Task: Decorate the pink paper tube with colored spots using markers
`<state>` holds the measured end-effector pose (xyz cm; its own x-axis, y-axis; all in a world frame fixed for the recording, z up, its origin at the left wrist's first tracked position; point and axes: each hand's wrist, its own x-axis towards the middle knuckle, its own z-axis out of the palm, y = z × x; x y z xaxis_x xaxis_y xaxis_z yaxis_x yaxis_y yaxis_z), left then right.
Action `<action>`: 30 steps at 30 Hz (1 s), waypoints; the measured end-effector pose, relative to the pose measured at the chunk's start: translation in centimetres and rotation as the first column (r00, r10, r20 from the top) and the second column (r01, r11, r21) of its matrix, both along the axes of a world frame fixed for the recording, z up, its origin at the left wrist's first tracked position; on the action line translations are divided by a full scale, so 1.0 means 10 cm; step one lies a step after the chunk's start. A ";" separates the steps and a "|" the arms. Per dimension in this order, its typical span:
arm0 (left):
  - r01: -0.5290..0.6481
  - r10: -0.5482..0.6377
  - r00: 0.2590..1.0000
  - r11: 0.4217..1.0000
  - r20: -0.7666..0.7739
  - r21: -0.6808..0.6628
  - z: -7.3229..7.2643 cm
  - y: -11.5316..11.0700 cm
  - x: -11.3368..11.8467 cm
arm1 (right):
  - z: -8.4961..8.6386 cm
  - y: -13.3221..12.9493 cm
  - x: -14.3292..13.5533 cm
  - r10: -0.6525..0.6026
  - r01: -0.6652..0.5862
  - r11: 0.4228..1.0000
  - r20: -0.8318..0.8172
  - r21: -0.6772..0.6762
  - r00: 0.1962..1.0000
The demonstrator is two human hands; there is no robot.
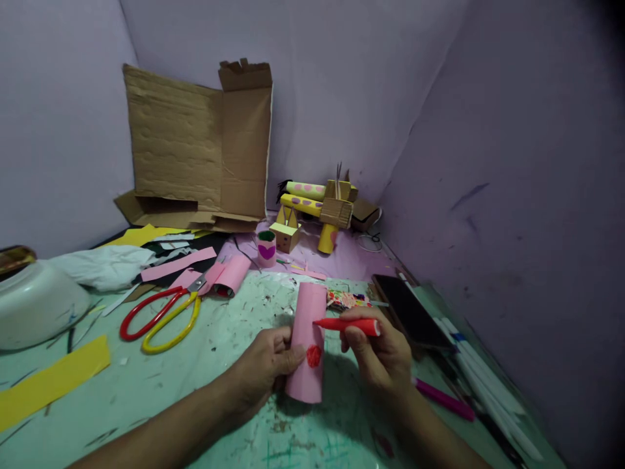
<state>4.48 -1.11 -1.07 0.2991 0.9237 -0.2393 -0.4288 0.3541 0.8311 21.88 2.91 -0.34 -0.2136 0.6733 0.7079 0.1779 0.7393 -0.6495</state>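
Observation:
A pink paper tube (308, 312) stands tilted in front of me, with a scribbled red spot on its lower part. My left hand (273, 358) is closed around the tube's left side, thumb beside the red spot. In my right hand (383, 348) is a red marker pen (359, 325), pinched between thumb and fingers. Its tip meets the tube's right side above the spot; whether it presses on the paper I cannot tell. A purple marker (444, 398) lies by my right wrist.
Scissors (161, 319) with red and yellow handles lie left, near a pink roll (233, 275). A phone (413, 312) rests at right. Behind are a heart-marked cup (266, 251), cardboard animal figures (325, 205) and an opened cardboard box (195, 143). A white jar (41, 306) stands far left.

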 end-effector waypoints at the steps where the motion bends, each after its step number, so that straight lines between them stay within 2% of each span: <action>1: 0.005 -0.005 1.000 1.000 0.001 0.002 0.00 0.00 0.00 | 0.01 0.00 0.00 0.014 -0.014 1.000 0.015 0.006 1.000; 6: -0.011 0.011 1.000 1.000 -0.002 -0.004 0.00 0.00 0.01 | 0.01 0.00 0.00 0.012 -0.012 1.000 -0.019 -0.028 1.000; 9: -0.010 0.011 1.000 1.000 0.007 -0.006 -0.01 -0.01 0.01 | -0.01 0.01 0.01 0.039 -0.039 0.999 0.036 -0.003 0.999; 14: -0.014 0.014 1.000 1.000 0.012 -0.009 0.00 -0.01 0.01 | -0.02 0.02 0.04 -0.016 0.016 0.999 0.009 -0.039 1.000; 18: 0.007 -0.007 1.000 1.000 0.023 -0.007 0.00 -0.01 0.01 | -0.01 0.01 0.03 0.054 -0.053 0.997 0.011 -0.048 0.998; 24: 0.006 -0.006 1.000 1.000 0.007 0.017 -0.02 -0.01 0.00 | 0.01 0.01 0.01 0.021 -0.023 0.998 -0.036 -0.066 0.999; 30: 0.011 -0.013 0.998 0.999 0.062 0.036 -0.02 0.00 0.00 | 0.01 0.02 0.03 0.055 -0.060 0.996 -0.070 -0.073 0.996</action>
<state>4.49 -1.13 -1.28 0.3237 0.9275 -0.1870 -0.4761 0.3304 0.8149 22.18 3.10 -0.20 -0.2065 0.7128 0.6703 0.0899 0.6960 -0.7124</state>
